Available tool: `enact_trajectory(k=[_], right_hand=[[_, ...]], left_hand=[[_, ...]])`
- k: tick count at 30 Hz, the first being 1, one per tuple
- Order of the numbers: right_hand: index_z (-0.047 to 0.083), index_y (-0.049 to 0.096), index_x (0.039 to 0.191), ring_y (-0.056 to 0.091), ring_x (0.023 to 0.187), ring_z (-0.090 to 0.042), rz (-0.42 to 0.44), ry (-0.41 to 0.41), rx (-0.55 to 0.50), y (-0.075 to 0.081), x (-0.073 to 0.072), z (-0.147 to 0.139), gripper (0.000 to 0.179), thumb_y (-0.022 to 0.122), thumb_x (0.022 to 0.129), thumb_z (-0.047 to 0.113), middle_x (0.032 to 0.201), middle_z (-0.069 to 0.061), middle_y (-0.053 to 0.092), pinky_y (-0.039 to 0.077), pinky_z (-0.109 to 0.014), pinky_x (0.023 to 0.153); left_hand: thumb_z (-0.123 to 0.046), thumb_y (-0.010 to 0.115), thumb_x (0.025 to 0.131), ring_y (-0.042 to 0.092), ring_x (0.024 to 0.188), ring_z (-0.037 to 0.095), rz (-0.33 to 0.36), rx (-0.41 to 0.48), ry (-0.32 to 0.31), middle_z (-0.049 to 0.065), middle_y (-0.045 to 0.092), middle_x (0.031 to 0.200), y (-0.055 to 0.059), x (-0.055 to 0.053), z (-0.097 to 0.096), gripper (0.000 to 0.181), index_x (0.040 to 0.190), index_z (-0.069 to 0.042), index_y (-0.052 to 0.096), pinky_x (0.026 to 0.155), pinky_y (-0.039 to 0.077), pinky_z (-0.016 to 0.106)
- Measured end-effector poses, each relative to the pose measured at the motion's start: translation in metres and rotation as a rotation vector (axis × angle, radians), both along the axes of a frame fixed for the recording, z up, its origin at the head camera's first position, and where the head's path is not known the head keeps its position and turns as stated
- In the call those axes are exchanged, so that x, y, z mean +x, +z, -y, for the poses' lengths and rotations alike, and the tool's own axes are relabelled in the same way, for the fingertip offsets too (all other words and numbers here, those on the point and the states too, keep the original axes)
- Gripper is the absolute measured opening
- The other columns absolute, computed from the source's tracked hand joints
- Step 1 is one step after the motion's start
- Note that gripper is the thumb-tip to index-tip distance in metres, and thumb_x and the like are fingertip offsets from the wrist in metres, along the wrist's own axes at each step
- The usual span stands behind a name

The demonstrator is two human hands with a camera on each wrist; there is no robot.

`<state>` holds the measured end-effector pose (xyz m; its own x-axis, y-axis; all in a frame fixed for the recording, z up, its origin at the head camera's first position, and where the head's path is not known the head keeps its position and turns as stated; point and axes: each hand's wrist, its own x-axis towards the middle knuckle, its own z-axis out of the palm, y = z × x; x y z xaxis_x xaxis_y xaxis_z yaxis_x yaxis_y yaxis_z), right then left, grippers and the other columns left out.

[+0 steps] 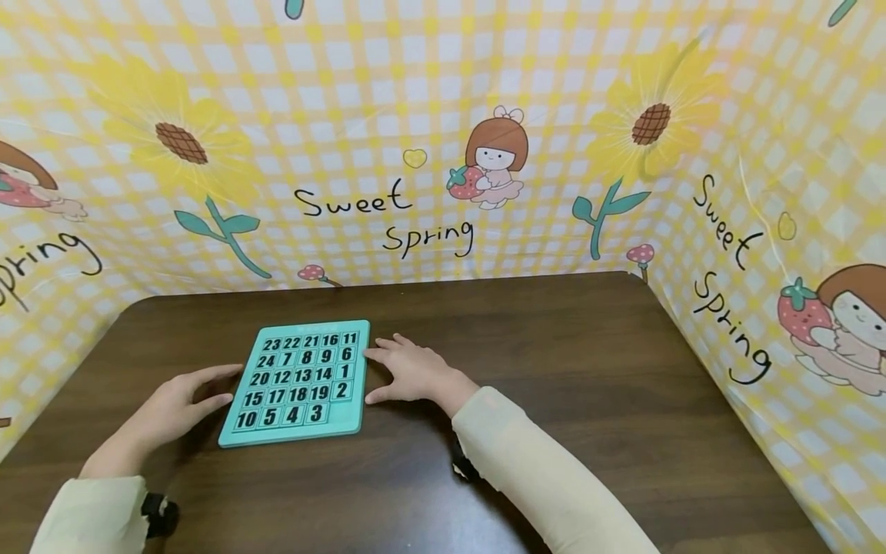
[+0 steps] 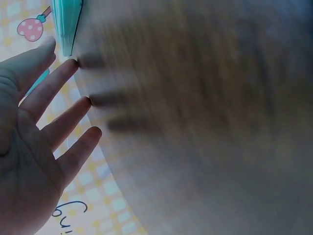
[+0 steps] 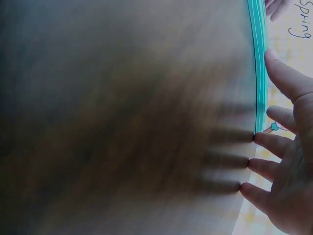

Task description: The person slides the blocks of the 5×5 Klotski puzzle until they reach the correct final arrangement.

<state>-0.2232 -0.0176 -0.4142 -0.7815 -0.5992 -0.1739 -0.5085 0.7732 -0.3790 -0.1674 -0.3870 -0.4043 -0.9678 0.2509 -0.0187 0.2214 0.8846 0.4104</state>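
A teal sliding number puzzle (image 1: pixel 344 419) lies flat on the brown table, its numbered tiles facing up. The lower right corner of its grid, beside the 3 tile (image 1: pixel 316 414), is bare. My left hand (image 1: pixel 173 408) is at the puzzle's left edge, thumb and fingers spread and fairly straight. On the opposite side, my right hand (image 1: pixel 411 373) has its fingers extended at the right edge. Fingertips of the right hand (image 3: pixel 288 171) rest on the table in the right wrist view, the thumb beside the teal edge (image 3: pixel 259 63). Whether the left fingers touch the puzzle, I cannot tell.
The dark wood table (image 1: pixel 554 369) extends around the puzzle. A yellow checked cloth (image 1: pixel 360 138) with printed flowers and lettering stands as a wall behind and along the sides. Black bands (image 1: pixel 161 515) sit at both wrists, by the cream sleeves.
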Motion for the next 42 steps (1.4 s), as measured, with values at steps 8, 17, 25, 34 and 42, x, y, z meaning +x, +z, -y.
enact_trajectory(k=[8,17,25,34,42], right_hand=[[0.036,0.036,0.154,0.017,0.155,-0.025,-0.023,0.048,0.014,-0.002,0.001,0.005,0.079,0.068,0.086,0.06,0.165,0.004,0.025,0.032,-0.059,0.115],[0.037,0.036,0.154,0.017,0.155,-0.025,-0.031,0.073,0.026,-0.002,0.004,0.007,0.078,0.068,0.086,0.06,0.165,0.005,0.025,0.034,-0.056,0.115],[0.035,0.037,0.154,0.017,0.155,-0.026,-0.006,0.08,-0.006,0.0,0.003,0.004,0.078,0.07,0.086,0.056,0.165,0.005,0.026,0.033,-0.058,0.114],[0.035,0.04,0.152,0.019,0.155,-0.024,0.011,0.065,-0.017,0.0,-0.001,-0.005,0.076,0.071,0.086,0.054,0.165,0.007,0.027,0.033,-0.059,0.114],[0.035,0.039,0.152,0.016,0.155,-0.022,0.032,0.052,-0.014,0.003,-0.002,-0.018,0.074,0.072,0.087,0.051,0.165,0.008,0.024,0.031,-0.06,0.115]], left_hand=[[-0.023,0.067,0.095,0.045,0.129,0.054,0.029,0.013,-0.004,0.03,0.053,0.141,-0.002,0.002,-0.003,0.053,0.143,-0.006,0.053,0.093,0.042,0.066],[-0.015,0.069,0.093,0.055,0.123,0.051,0.045,0.019,-0.008,0.029,0.059,0.134,-0.003,0.005,-0.003,0.05,0.14,-0.003,0.056,0.092,0.046,0.064],[-0.018,0.071,0.092,0.04,0.133,0.057,0.091,0.047,0.003,0.023,0.065,0.129,0.0,0.003,-0.004,0.051,0.138,-0.004,0.057,0.099,0.036,0.069],[-0.023,0.073,0.09,0.033,0.137,0.059,0.1,0.065,0.003,0.02,0.065,0.129,-0.001,0.002,-0.012,0.052,0.137,-0.005,0.059,0.102,0.028,0.073],[-0.03,0.075,0.088,0.035,0.137,0.056,0.089,0.046,-0.018,0.017,0.066,0.129,0.003,-0.001,-0.023,0.054,0.136,-0.008,0.061,0.102,0.03,0.072]])
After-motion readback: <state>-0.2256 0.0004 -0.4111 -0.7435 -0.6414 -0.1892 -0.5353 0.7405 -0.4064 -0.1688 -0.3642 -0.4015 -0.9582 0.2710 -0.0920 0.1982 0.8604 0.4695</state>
